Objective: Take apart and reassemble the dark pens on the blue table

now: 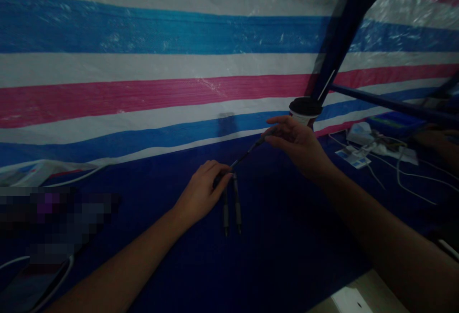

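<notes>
A slim dark pen (pixel 249 152) slants between my two hands above the blue tabletop. My left hand (pixel 202 187) is closed on its lower end, thumb and fingers pinching it. Higher and to the right, my right hand (pixel 294 141) pinches the upper end between thumb and fingers. Whether the pen is whole or in parts is too dark to tell. Two more pens lie side by side just below my left fingers, a left pen (pixel 225 212) and a right pen (pixel 237 205), tips towards me. Their far ends are partly hidden by my left hand.
Behind my right hand stands a lidded paper cup (pixel 306 107). White cables and a power strip (pixel 380 145) lie at the right, near another person's hand (pixel 435 139). A phone-like device (pixel 34 284) lies at lower left. A striped plastic sheet (pixel 161 97) hangs behind the table.
</notes>
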Tool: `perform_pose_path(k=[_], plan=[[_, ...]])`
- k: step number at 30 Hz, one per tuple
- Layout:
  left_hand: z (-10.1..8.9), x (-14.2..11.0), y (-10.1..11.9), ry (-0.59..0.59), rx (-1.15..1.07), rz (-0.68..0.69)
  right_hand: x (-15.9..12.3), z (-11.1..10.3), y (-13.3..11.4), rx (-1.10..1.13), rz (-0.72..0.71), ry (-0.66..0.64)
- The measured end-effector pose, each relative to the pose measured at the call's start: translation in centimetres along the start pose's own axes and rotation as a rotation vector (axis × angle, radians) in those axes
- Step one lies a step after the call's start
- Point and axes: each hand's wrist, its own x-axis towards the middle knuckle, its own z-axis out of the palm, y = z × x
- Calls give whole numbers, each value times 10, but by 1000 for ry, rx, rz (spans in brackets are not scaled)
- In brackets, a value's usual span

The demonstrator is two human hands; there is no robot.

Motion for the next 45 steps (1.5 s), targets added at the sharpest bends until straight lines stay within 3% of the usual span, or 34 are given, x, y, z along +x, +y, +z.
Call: perform_pose_path(k=[8,19,22,24,27,30,32,35,45], plan=[[-1,0,2,15,4,30,-3,4,-1,-150,12,-181],[-6,-2,4,8,-20,125,-9,5,-2,-98,-7,-362],[-4,-2,3,16,19,132,-11,4,-6,-240,24,-324],[-3,-2,2,40,32,127,-11,2,-8,-340,-33,-297],[-2,-1,2,56,38,128,-13,2,-11,-409,-105,-370],[-2,-1,3,74,33,128,-15,6,-12,-488,-42,-364],[-2,-1,3,80,21,123,-15,8,-11,-511,-72,-312],[-1,-2,4,73,22,123,-16,10,-10,-535,-162,-332],[1,-3,6,62,44,122,-15,6,-16,-605,-113,-417]])
